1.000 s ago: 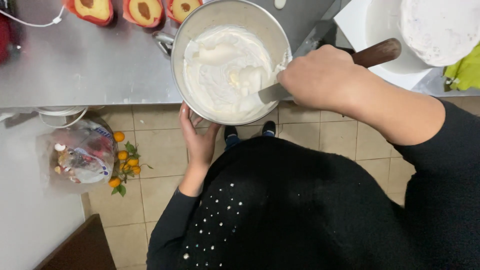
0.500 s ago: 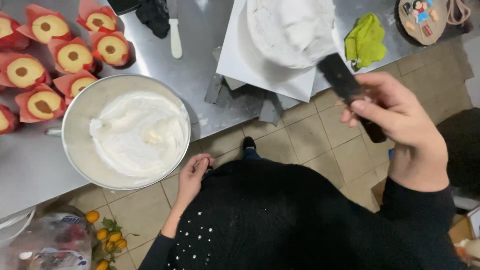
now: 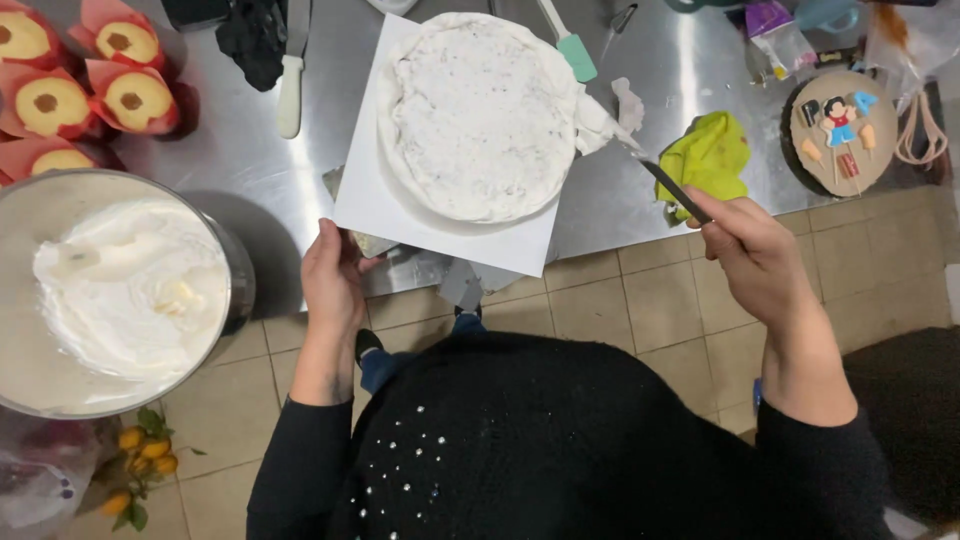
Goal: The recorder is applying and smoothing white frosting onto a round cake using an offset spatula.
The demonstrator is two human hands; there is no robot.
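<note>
The left hand [image 3: 333, 275] grips the white board [image 3: 365, 200] at seven o'clock, steadying the cake [image 3: 478, 120], while the right hand [image 3: 755, 250] clasps a cream-loaded knife [image 3: 640, 160] at its three o'clock edge.

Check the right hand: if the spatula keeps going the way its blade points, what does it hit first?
Likely the frosted cake. The right hand holds a spatula with cream on its tip, angled up-left at the cake's right edge. Blade height above the white board is unclear.

Bowl [image 3: 235, 290] cut off left; spatula [image 3: 672, 190] handle probably hidden.
</note>
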